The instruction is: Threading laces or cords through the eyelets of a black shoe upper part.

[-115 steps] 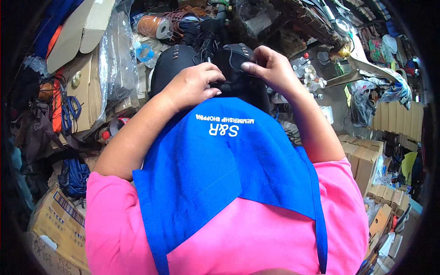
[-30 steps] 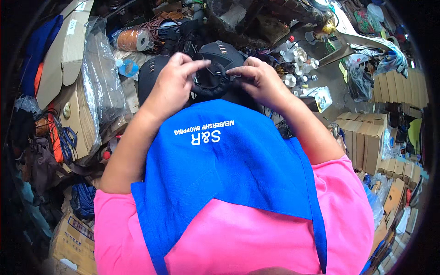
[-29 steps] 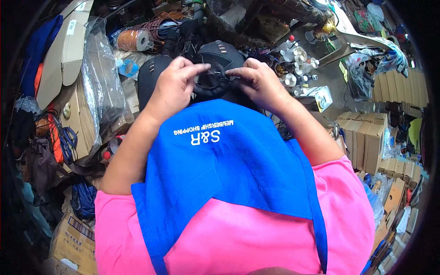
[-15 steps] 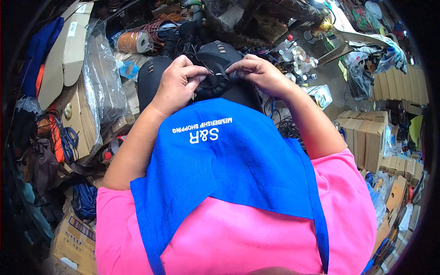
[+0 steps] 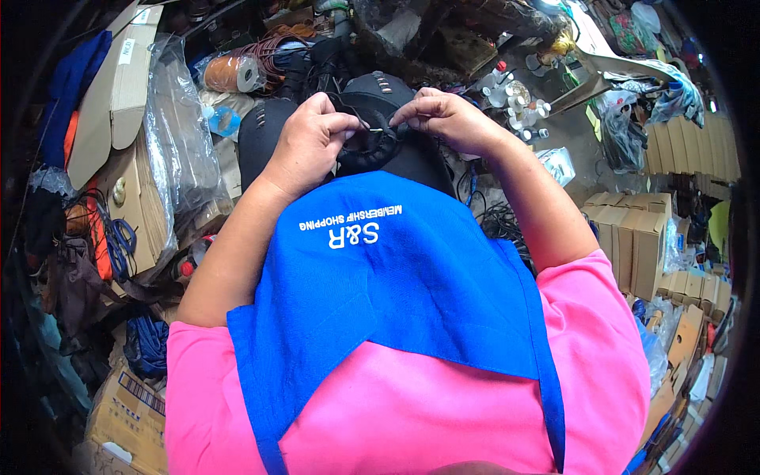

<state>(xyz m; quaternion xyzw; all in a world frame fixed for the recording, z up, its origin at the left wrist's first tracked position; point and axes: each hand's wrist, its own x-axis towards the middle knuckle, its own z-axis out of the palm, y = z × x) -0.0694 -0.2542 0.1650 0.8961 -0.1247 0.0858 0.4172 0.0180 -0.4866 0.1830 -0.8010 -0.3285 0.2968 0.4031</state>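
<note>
Over my lap my left hand (image 5: pixel 315 138) is closed in a pinch, thumb against forefinger. From its fingertips a thin, shiny metal-looking piece (image 5: pixel 377 129) points toward my right hand (image 5: pixel 445 119). The right thumb and forefinger are pinched too, just right of that piece; what lies between them is too small to make out. Right below both hands, a coil of black cord (image 5: pixel 383 150) rests between my knees, against my dark trousers (image 5: pixel 265 134). A thin dark strand rises beside my left fingers.
Flat cardboard (image 5: pixel 111 87) and clear plastic sheeting (image 5: pixel 178 119) stand at the left. An orange spool (image 5: pixel 226 73) lies beyond my left knee. Several bottles (image 5: pixel 511 99) stand at the far right, with cardboard boxes (image 5: pixel 629 237) nearer. Black cables (image 5: pixel 503 222) lie beside my right thigh.
My right hand has shifted slightly and its fingers are a little more curled. The left hand stays nearly still, and the shiny piece remains between the hands.
</note>
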